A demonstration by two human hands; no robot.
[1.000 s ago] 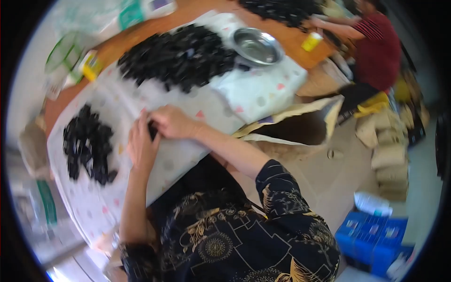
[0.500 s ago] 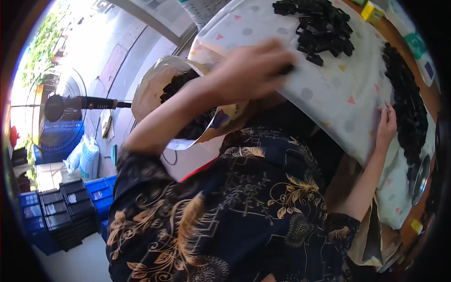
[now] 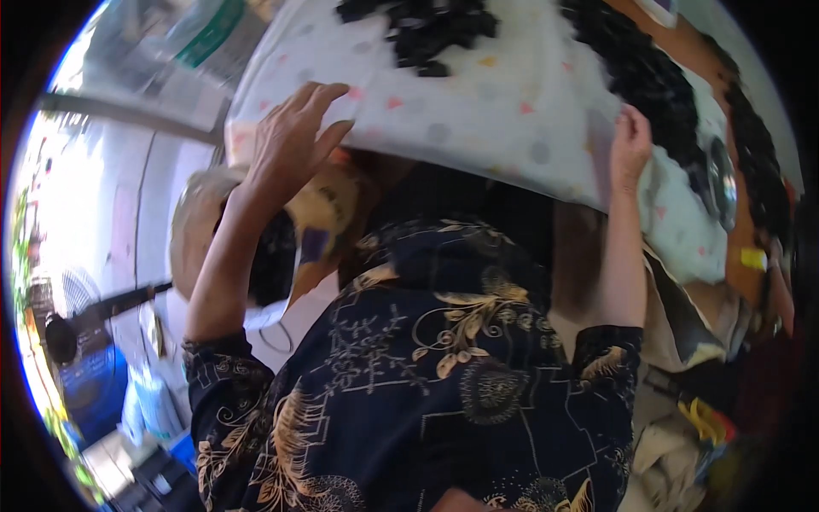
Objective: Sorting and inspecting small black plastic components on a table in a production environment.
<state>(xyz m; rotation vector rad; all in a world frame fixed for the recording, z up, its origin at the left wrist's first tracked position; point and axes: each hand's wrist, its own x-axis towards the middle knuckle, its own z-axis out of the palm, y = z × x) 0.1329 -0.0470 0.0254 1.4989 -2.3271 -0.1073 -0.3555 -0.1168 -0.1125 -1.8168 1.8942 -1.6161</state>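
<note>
Head view looked steeply down over the person's own dark shirt (image 3: 444, 375) with its gold floral print, which filled the nearest part of the picture. From it both bare forearms rose toward the edge of a white cloth (image 3: 478, 111) dotted with pale coloured spots. The left hand (image 3: 294, 141) lay at the cloth's near left edge, its fingers spread apart and flat against the fabric, clamped on nothing that could be seen. The right hand (image 3: 630, 141) was curled together at the cloth's near right edge, its fingers closed on a fold of the fabric. Below the left hand, just past the forearm, sat a tan sack (image 3: 205, 230) with dark contents showing in its mouth. Farther off, on top of the cloth, lay a pile of small black pieces (image 3: 426, 30), and a longer heap of black pieces (image 3: 640, 72) ran along to its right. Beyond that, near the right rim, a round metal bowl (image 3: 721, 179) rested on the covered table.
</note>
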